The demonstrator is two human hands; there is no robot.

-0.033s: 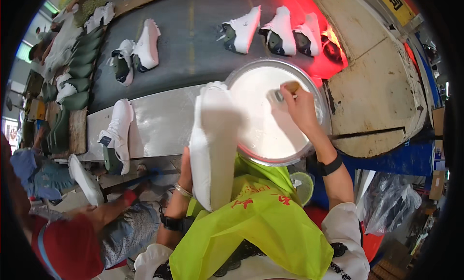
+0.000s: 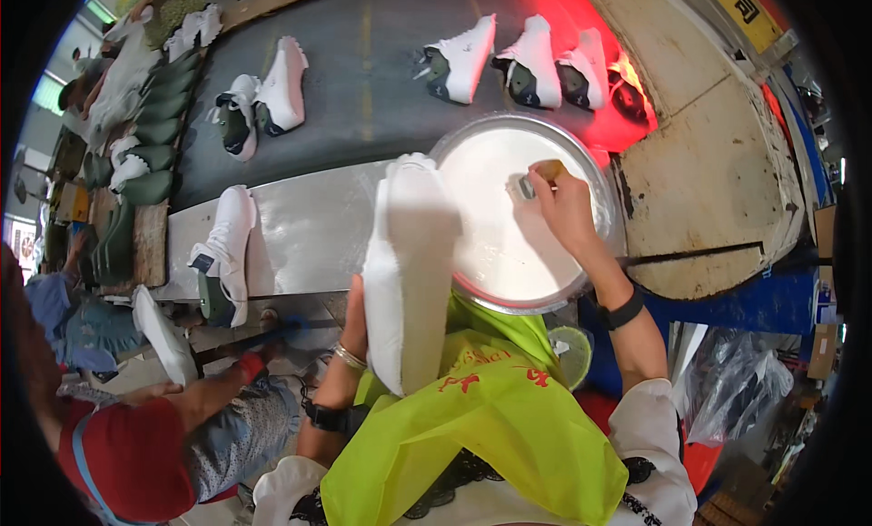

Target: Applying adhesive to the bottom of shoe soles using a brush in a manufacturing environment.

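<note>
My left hand [image 2: 354,322] is closed round a white shoe [image 2: 413,272], held tilted upright with its pale underside facing me. Most of the fingers are hidden behind the shoe. My right hand [image 2: 570,208] pinches a small brush [image 2: 529,187] by its handle. It is over a round metal basin [image 2: 604,176] of white liquid [image 2: 490,222], and the brush head is at or just above the surface; I cannot tell which. The shoe's toe end stands close beside the basin's left rim.
A dark conveyor belt [image 2: 363,99] carries several white shoes, some in red light at the right. Another white shoe [image 2: 227,235] lies on the metal ledge [image 2: 309,240]. Green shoe lasts [image 2: 156,131] line the left. Nearby, a person in red [image 2: 136,453] holds a white shoe [image 2: 165,335].
</note>
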